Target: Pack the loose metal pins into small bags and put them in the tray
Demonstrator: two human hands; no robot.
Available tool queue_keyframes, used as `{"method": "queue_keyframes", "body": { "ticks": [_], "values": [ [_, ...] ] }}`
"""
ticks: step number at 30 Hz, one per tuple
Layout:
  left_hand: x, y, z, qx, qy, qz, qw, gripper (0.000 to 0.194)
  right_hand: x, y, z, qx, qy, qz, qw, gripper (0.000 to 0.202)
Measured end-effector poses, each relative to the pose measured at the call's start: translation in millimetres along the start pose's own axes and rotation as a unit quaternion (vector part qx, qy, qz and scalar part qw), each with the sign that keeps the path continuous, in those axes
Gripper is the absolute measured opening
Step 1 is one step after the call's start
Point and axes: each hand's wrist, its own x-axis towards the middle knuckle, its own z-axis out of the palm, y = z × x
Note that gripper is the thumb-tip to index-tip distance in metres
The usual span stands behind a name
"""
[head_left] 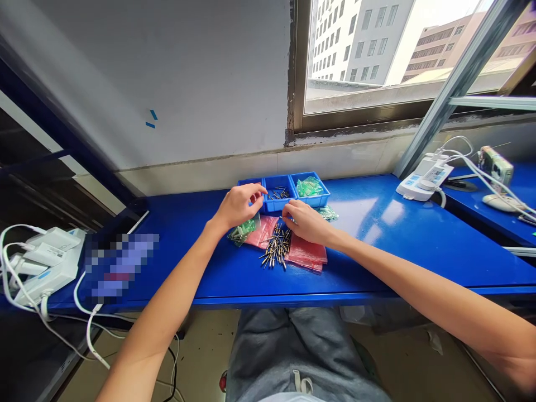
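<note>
My left hand (239, 204) hovers in front of the left compartment of a blue divided bin (278, 205), thumb and forefinger apart with nothing visible between them. Below it lie a green-tinted clear bag (243, 231) and a pink plastic bag (263, 231). My right hand (307, 220) is over the upper end of a loose pile of small metal pins (276, 248), its fingers pinched together. Whatever sits in that pinch is too small to make out. A stack of pink bags (306, 254) lies just under the right wrist.
The bin's middle compartment holds dark pins (280, 194), and the right one green bags (309, 187). Another clear bag (327, 213) lies beside the bin. White power strips (425, 176) with cables stand at the right and left. The blue table's (368, 262) front edge is near my lap.
</note>
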Motion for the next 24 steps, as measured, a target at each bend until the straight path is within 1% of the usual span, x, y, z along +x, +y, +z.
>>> {"method": "queue_keyframes", "body": {
  "ticks": [2,4,6,8,11,14,18,21,24],
  "values": [
    [0.6,-6.1,-16.5,-0.051,-0.085,-0.020,0.995,0.025,2.1,-1.6,-7.2,0.009,0.001,0.026,1.000,0.015],
    [-0.5,-13.0,-33.2,-0.073,-0.146,-0.050,0.985,0.031,4.0,-0.9,-15.8,-0.009,-0.004,0.068,0.998,0.015],
    [-3.4,-20.4,-46.7,-0.071,-0.203,-0.092,0.972,0.038,5.2,1.4,-24.6,-0.051,-0.012,0.105,0.993,0.016],
    [-7.1,-26.9,-54.7,-0.040,-0.251,-0.138,0.957,0.043,5.3,3.9,-32.3,-0.106,-0.041,0.130,0.985,0.019],
    [-11.2,-30.8,-55.9,0.013,-0.315,-0.178,0.932,0.056,3.4,4.6,-41.1,-0.182,-0.081,0.143,0.969,0.022],
    [-11.8,-25.8,-51.0,0.067,-0.351,-0.199,0.912,0.067,-0.6,0.8,-47.6,-0.235,-0.120,0.144,0.954,0.030],
    [-10.6,-15.5,-45.5,0.085,-0.364,-0.196,0.906,0.075,-5.8,-5.2,-53.7,-0.256,-0.188,0.148,0.937,0.031],
    [-10.5,-9.3,-42.4,0.069,-0.368,-0.178,0.910,0.074,-6.7,-7.4,-54.4,-0.256,-0.199,0.139,0.936,0.032],
    [-10.2,-2.7,-39.0,0.045,-0.370,-0.156,0.915,0.071,-5.7,-8.1,-50.9,-0.252,-0.186,0.121,0.942,0.034]
  ]
}}
